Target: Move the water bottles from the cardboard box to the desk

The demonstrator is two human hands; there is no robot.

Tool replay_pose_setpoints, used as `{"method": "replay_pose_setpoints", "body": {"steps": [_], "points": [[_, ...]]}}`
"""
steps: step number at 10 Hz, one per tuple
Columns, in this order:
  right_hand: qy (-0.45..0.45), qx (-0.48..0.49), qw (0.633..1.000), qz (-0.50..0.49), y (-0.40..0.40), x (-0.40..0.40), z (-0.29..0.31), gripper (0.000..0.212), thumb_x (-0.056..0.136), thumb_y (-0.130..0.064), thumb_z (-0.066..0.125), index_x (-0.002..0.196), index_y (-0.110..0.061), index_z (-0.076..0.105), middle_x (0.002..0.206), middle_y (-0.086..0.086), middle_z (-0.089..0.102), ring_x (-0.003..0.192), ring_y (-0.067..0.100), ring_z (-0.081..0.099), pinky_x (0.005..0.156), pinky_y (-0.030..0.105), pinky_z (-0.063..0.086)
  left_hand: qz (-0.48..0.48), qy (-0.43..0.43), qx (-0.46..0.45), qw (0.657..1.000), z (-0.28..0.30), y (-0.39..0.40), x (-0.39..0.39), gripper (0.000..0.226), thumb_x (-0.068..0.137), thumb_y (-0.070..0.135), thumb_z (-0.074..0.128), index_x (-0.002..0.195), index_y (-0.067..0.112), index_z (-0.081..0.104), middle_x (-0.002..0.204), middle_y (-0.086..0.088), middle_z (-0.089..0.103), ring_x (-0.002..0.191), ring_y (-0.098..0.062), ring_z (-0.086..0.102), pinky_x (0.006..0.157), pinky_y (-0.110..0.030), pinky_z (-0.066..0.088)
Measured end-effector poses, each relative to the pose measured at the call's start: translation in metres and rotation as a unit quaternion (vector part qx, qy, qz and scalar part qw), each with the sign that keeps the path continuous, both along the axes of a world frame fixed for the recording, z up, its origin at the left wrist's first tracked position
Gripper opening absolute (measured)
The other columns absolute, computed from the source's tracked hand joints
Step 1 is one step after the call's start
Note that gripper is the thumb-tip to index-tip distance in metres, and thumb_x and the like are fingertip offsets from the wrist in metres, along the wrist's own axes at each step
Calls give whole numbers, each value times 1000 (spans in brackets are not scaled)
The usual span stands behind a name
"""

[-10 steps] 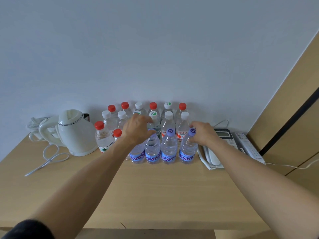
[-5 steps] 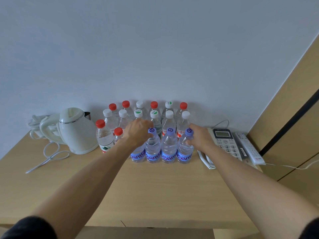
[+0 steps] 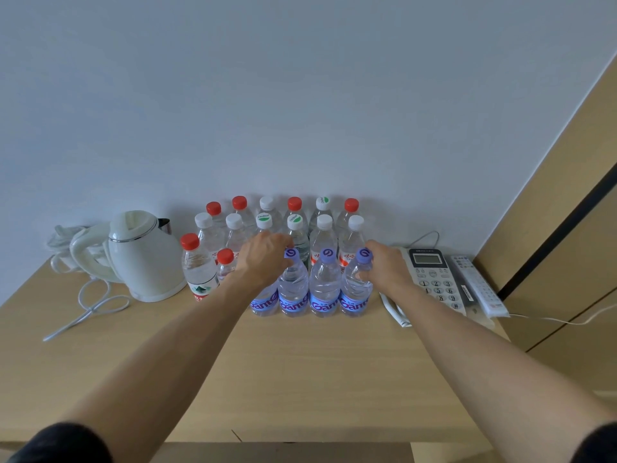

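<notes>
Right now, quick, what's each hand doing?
Left hand: fingers curled round a clear plastic bottle with a blue label, its cap hidden.
Right hand: gripping the rightmost purple-capped clear bottle on the wooden desk.

We stretch both arms forward; our left hand (image 3: pixel 263 259) is curled palm-down, our right hand (image 3: pixel 384 267) curled too.

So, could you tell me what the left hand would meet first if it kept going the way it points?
Probably the clear bottle with the green-and-white cap just beyond the left hand, though depth is unclear.
</notes>
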State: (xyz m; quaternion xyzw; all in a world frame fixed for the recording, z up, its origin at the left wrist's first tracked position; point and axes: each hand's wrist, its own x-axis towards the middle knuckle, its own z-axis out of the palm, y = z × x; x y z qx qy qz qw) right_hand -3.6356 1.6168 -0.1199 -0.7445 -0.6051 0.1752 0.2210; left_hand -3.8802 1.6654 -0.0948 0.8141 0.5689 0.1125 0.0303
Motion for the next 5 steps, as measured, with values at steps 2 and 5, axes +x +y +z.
{"method": "replay_pose_setpoints", "body": {"steps": [2,5], "points": [[0,-2,1000,-9,-1,-2,-5,37,80,-13,79,109,-8,57,105,13,65,98,34,61,76,34,46,-4,-8,11,1000,-5,-2,-1,26,91,26,70,116,19,68,103,-6,70,92,-26,67,71,-31,50],[1,-27,998,-50,-5,-10,11,57,80,-17,77,131,-18,52,114,9,64,107,32,61,86,38,53,26,-88,25,995,12,2,-13,27,92,27,63,115,14,72,103,-12,72,94,-30,66,77,-37,56]]}}
